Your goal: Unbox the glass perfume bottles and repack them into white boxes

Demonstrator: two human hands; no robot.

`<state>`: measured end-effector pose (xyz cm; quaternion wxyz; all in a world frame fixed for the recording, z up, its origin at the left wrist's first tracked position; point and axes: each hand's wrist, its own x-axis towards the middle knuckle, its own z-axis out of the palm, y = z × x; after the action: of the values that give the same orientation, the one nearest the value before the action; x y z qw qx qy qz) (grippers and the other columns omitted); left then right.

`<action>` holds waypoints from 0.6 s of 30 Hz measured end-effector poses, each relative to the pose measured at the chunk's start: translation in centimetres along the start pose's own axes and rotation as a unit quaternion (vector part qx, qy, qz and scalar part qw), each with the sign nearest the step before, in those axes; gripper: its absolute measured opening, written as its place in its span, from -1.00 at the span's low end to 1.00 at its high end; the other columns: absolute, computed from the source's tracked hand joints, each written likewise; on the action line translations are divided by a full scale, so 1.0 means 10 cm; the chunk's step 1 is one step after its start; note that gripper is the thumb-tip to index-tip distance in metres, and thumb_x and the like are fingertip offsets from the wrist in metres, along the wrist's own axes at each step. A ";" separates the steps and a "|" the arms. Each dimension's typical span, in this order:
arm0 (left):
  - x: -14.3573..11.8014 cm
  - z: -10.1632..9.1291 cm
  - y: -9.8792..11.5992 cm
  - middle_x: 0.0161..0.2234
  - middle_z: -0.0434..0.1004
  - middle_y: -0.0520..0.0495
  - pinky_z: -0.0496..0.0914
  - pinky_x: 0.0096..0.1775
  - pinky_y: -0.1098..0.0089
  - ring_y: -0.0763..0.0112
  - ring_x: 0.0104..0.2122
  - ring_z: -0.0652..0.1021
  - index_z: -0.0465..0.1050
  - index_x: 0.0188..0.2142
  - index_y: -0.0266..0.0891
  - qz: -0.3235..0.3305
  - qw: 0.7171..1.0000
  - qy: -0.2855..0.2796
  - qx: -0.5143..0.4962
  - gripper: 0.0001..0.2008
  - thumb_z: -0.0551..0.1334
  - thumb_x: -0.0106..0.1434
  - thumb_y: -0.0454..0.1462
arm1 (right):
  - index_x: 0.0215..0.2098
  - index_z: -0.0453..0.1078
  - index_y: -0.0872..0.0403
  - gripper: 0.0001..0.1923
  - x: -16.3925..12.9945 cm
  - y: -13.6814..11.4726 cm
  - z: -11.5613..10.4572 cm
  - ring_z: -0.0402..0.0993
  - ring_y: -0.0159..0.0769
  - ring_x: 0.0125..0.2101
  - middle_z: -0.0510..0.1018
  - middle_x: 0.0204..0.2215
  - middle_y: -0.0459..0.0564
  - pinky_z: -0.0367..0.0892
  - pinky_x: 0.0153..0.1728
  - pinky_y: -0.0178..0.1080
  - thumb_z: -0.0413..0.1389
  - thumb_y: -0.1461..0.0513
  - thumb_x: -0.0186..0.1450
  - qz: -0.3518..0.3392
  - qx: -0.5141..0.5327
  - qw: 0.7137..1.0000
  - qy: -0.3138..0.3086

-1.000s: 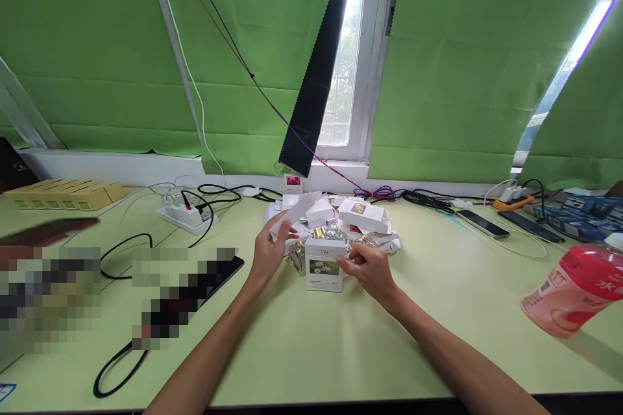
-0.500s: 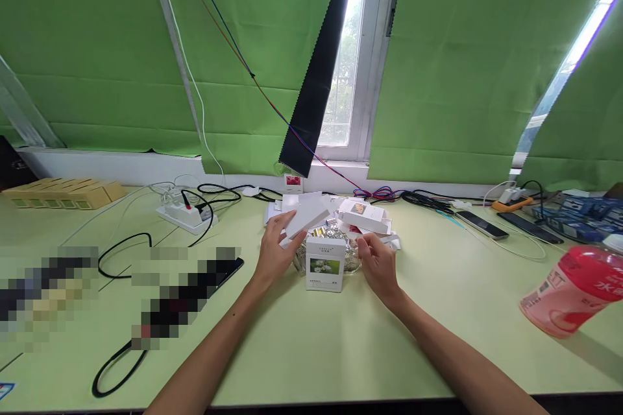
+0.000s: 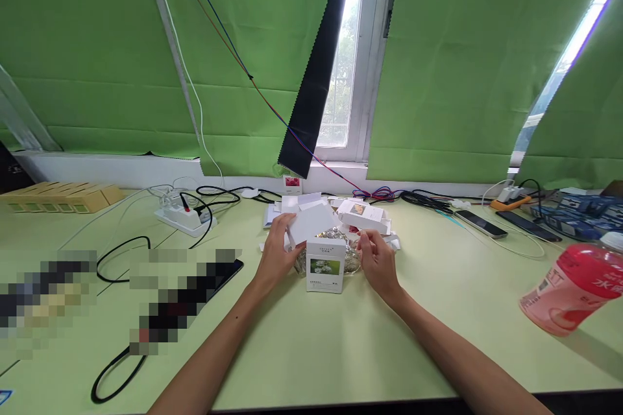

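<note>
My left hand [image 3: 278, 248] is closed on the edge of a plain white carton [image 3: 311, 223], held tilted above a heap of crumpled silver foil [image 3: 335, 233]. My right hand [image 3: 377, 260] has thumb and fingers pinched together at the right side of the foil. Whatever sits in that pinch, if anything, is too small to name. Between the hands and nearer to me, a small white box [image 3: 325, 280] with a white-flower picture stands upright, hiding part of the foil. Behind the right hand lies another white box [image 3: 363, 213] with a yellowish picture.
A power strip [image 3: 185, 217] with cables lies to the left, beyond a black phone [image 3: 228, 275]. Two dark devices, one a phone [image 3: 481, 224], rest at the right. A pink drink bottle [image 3: 569, 288] stands at the right edge. Yellow cartons [image 3: 63, 198] line the back left.
The white carton in my left hand has turned so its broad face shows more, covering the gold and silver pieces seen before. My right fingers have shifted slightly.
</note>
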<state>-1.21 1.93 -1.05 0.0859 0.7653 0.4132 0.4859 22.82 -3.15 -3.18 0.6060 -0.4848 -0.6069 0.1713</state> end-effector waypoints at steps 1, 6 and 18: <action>0.00 0.00 0.00 0.20 0.28 -0.20 0.36 0.15 0.09 0.06 0.20 0.36 0.22 0.19 -0.09 0.000 1.000 0.001 -0.003 -0.45 0.27 0.24 -0.11 | -0.25 0.30 0.03 -0.63 0.01 0.00 0.00 0.24 -0.41 -0.65 0.37 -0.53 -0.14 0.13 -0.61 -0.32 -0.11 -0.05 0.47 -0.003 -0.008 1.000 0.005; -0.01 -0.01 0.00 0.24 0.26 -0.19 0.38 0.14 0.07 0.06 0.18 0.39 0.14 0.23 -0.06 -0.015 1.000 0.008 -0.019 -0.37 0.30 0.22 -0.13 | -0.24 0.33 0.05 -0.77 0.18 -0.08 0.00 0.37 -0.34 -0.55 0.50 -0.44 -0.06 0.28 -0.47 -0.28 -0.03 0.08 0.44 -0.059 -0.074 0.995 0.038; 0.00 -0.03 -0.02 0.25 0.30 -0.17 0.39 0.14 0.08 0.06 0.22 0.37 0.13 0.24 -0.05 0.001 0.999 0.037 0.001 -0.29 0.38 0.17 -0.13 | 0.31 0.16 -0.01 -0.21 1.02 -0.66 0.03 0.05 0.10 0.31 0.19 0.30 0.18 0.01 0.27 0.21 0.23 0.30 0.13 -0.200 -0.238 0.894 -0.324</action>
<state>-1.55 2.01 -1.04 0.0695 0.7476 0.4155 0.5135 22.12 1.97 7.84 0.2637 -0.4007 -0.8763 0.0443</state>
